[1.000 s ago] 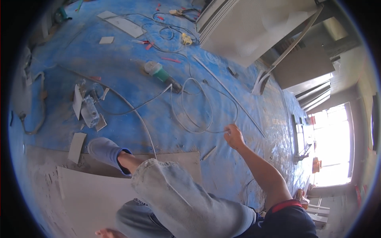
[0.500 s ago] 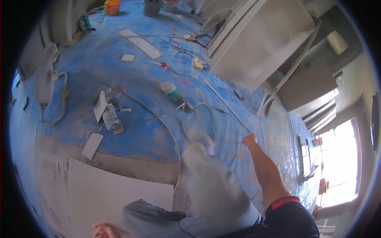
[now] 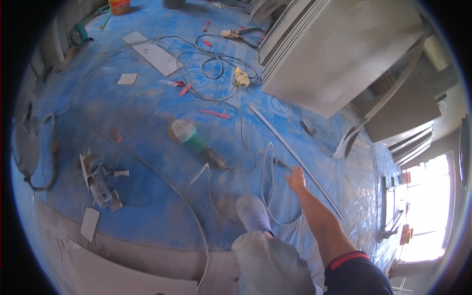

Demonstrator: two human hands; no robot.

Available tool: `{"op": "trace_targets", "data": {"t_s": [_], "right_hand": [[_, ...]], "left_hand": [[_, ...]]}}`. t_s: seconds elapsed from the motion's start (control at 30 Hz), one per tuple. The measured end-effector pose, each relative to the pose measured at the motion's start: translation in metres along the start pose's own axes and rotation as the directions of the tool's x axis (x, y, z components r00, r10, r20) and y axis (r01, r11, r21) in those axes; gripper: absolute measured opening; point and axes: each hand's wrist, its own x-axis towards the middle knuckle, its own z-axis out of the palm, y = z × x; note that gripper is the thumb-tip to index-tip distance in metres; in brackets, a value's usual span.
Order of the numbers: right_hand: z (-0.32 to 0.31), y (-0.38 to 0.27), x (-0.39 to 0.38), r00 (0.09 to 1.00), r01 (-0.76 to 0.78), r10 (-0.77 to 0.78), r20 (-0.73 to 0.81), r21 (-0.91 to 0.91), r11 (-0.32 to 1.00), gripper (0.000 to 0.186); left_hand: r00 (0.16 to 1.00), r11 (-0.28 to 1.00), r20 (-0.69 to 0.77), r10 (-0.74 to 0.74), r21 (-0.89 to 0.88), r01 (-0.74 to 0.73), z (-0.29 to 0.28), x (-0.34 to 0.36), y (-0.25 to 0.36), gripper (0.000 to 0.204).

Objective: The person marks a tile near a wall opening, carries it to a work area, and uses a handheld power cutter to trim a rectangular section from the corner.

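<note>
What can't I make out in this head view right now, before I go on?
- Left hand: out of the head view altogether.
- Right hand: seen from behind, reaching toward the thin metal strip; whether it touches or grips it is unclear.
- Foot in the grey shoe: its heel is hidden by the knee.
- Angle grinder: its disc is too small to make out.

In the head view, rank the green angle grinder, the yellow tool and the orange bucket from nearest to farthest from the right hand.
From the right hand:
1. green angle grinder, on the blue floor to the hand's left.
2. yellow tool, farther up among the cables.
3. orange bucket, at the top left edge.
</note>
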Motion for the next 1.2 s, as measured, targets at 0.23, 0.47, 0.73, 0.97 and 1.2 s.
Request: {"op": "trace_targets", "data": {"t_s": [0.23,0.47,0.73,0.97,1.2], "right_hand": [[0.011,-0.004,0.100,0.985,0.064,-0.070,0.157,0.040,0.997,0.031],[-0.017,-0.114,0.296,0.990,-0.006,-0.089,0.111,0.656,0.754,0.042],[0.046,-0.230,0.341,0.965,-0.138,-0.101,0.244,0.793,0.593,0.038],[0.054,-0.239,0.335,0.968,-0.192,-0.053,0.247,0.855,0.481,0.036],[0.064,-0.252,0.331,0.999,-0.044,0.023,0.038,0.841,0.539,0.029]], "left_hand": [[0.958,0.856,0.165,0.235,-0.501,-0.124,-0.109,0.066,0.082,0.046],[0.780,0.415,-0.076,0.621,-0.812,-0.410,-0.277,-0.033,0.370,0.033],[0.050,-0.155,-0.290,0.956,-0.641,-0.752,-0.512,-0.280,0.702,0.035],[-0.329,-0.436,-0.296,0.896,-0.458,-0.775,-0.521,-0.411,0.842,0.052],[-0.491,-0.560,-0.272,0.828,-0.336,-0.758,-0.543,-0.474,0.909,0.064]]}}
